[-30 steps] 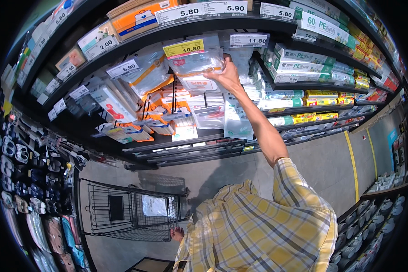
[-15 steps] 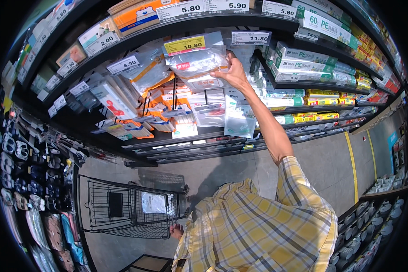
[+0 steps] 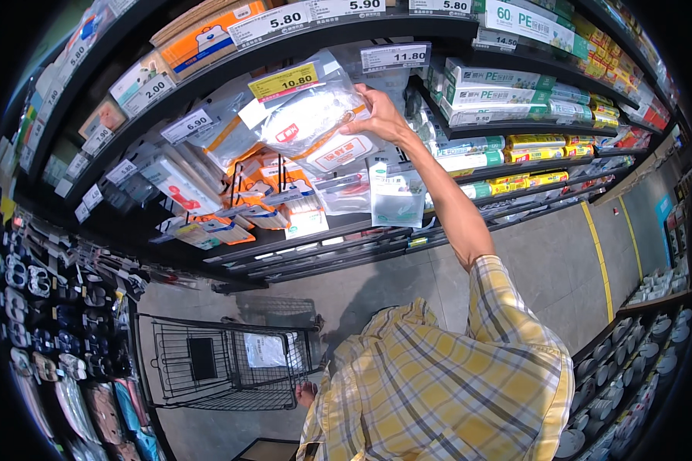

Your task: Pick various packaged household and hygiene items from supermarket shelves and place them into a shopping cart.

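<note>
My right hand [image 3: 380,117] reaches up to the shelf and is closed on the right edge of a clear plastic package [image 3: 315,127] with an orange and white printed front. The package is tilted and sits just behind a yellow price tag [image 3: 283,81]. Low in the view, my left hand [image 3: 306,393] is closed at the near rim of a black wire shopping cart [image 3: 231,396], its fingers partly hidden. Inside the cart lies a white and clear plastic packet [image 3: 265,350].
Orange packets [image 3: 273,188] hang on hooks below the package. Boxes of wrap [image 3: 500,98] and yellow rolls [image 3: 542,146] fill shelves to the right. Slippers [image 3: 34,284] hang at far left. Racked round metal goods [image 3: 630,369] stand at lower right; grey floor [image 3: 530,253] lies between.
The package is tipped more toward me, showing more of its front, with my right hand still on its edge. The view has shifted slightly, so the shelf appears further left.
</note>
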A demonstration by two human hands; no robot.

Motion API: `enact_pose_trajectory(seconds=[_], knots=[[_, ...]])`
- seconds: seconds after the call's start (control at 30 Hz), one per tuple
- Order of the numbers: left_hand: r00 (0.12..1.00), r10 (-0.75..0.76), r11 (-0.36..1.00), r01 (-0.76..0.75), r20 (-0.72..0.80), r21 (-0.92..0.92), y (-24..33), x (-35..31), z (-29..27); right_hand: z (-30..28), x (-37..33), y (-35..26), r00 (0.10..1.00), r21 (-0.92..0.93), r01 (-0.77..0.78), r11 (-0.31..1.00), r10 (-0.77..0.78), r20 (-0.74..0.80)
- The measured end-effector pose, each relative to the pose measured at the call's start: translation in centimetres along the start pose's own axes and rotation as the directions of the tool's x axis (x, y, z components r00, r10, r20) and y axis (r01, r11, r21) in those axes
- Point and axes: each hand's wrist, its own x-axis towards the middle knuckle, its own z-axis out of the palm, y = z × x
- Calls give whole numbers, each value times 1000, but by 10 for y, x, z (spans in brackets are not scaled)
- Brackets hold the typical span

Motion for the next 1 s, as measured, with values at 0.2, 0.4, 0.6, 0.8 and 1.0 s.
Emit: enact_pose_trajectory(seconds=[0.2, 0.4, 0.6, 0.8, 1.0], knots=[[985, 19, 999, -10, -172, 53, 15, -17, 22, -8, -7, -19, 995, -90, -98, 991, 100, 16], [880, -467, 856, 424, -90, -297, 23, 6, 2, -21, 3, -20, 987, -181, -155, 971, 160, 11], [988, -152, 981, 150, 2, 120, 5, 15, -8, -32, 6, -25, 992, -236, -127, 963, 124, -27], [892, -434, 846, 453, 131, -281, 11, 27, -18, -32, 2, -56, 967, -181, -254, 950, 255, -17], [986, -160, 987, 159, -44, -18, 14, -4, 24, -39, -10, -55, 936, -116, -348, 930, 351, 13]])
